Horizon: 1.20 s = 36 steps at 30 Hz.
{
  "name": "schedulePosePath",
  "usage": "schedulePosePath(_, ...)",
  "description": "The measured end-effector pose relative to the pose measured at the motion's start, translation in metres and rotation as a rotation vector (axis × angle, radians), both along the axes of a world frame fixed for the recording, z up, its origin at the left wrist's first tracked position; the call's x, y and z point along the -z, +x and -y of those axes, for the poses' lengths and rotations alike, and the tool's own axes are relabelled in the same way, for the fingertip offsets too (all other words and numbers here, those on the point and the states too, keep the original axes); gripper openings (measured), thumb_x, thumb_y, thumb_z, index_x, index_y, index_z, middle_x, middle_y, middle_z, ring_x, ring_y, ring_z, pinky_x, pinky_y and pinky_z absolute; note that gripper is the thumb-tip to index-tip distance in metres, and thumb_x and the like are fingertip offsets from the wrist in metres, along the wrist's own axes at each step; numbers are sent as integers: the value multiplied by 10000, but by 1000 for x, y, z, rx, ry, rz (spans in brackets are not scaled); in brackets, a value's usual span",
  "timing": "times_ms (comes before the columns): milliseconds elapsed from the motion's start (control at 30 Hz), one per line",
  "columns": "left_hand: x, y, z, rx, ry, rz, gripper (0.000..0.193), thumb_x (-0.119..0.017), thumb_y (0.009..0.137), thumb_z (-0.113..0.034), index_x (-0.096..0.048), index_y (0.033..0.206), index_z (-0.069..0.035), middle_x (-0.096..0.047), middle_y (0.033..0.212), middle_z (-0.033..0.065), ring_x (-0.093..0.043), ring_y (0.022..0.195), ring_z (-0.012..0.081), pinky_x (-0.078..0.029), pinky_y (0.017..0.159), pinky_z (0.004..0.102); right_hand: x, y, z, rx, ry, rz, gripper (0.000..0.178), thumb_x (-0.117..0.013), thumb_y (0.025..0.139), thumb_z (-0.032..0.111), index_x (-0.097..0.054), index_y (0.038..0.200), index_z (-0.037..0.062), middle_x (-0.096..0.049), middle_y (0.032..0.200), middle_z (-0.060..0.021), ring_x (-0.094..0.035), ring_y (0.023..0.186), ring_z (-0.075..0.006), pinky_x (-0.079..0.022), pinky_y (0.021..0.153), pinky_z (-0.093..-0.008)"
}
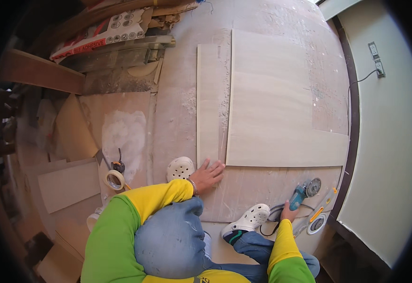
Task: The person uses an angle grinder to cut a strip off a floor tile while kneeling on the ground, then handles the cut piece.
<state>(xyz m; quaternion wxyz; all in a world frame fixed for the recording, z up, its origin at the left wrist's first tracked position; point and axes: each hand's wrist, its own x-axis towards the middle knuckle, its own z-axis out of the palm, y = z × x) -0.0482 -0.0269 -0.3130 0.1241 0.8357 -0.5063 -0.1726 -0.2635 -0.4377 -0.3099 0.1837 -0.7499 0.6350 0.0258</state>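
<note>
My left hand [207,176] rests with fingers spread on the near end of a narrow beige strip [208,101], which looks like cut tile. Beside the strip, across a dusty gap, lies a large beige tile [269,104] with a notch out of its far right side. Down at the right, my right hand [288,213] is wrapped around the body of a teal angle grinder [298,196]. The grinder's round disc [313,187] points away from me, apart from the tile's near edge. A dark cord trails from the tool past my shoe.
A spirit level [317,214] with yellow parts and a white round item [316,224] lie right of the grinder. Masking tape [114,179] is at left, near tile offcuts [69,186]. A red and white bag [104,37] sits far left. Wall sockets [379,67] hold a plugged cord.
</note>
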Motion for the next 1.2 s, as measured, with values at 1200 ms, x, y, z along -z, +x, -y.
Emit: schedulePosePath(1200, -101, 28, 58, -937, -840, -1488, 599, -811, 820, -488, -613, 1182, -53, -640, 1054, 30, -587, 962, 125, -487, 886, 297, -150, 138, -252, -547, 666, 314, 881, -823, 658, 262, -397, 1399, 50, -614, 1174, -166, -634, 1040, -309, -508, 935, -416)
